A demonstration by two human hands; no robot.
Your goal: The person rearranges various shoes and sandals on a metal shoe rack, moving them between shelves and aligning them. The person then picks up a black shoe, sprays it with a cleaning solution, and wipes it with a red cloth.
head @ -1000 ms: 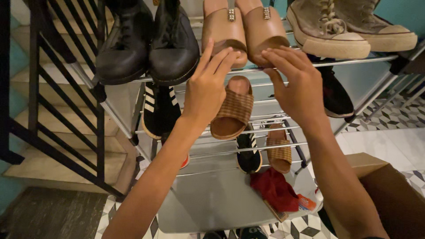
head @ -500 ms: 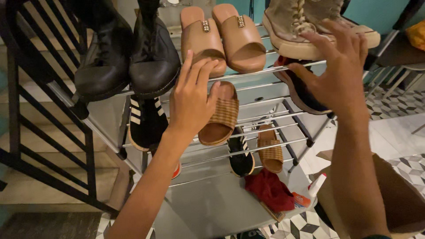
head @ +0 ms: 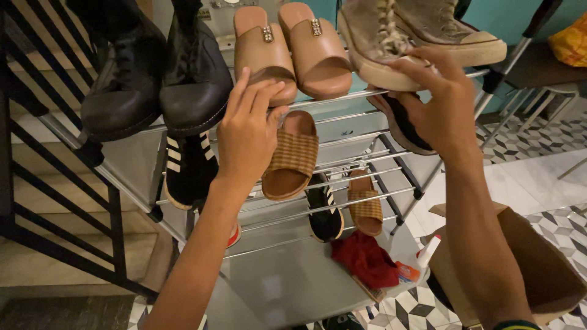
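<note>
Head view: metal rack, several tiers, seen from above.

Left hand: fingers stretched out and close together, tips touching the toe of the left tan slide on the top tier. Not wrapped around it, just resting on the front edge. Second tan slide sits just beside it to the right, both with small metal buckles.

Right hand: fingers curled over the toe of a grey sneaker on the top tier, thumb under the sole edge. Holding it. A matching sneaker sits just right of it. Directly under the hand, a dark shoe pokes out of the tier below.

Top tier, far left: pair of black boots, toes hanging over the front bar.

Tier below: black shoe with white stripes on the left, woven brown sandal tilted toe-down, just right of the left hand.

Lower down: another striped black shoe and second woven sandal, side by side.

Bottom shelf: red cloth, small white tube near it.

Right of the rack: open cardboard box on the tiled floor, partly behind the right forearm. Left: dark stair railing.
</note>
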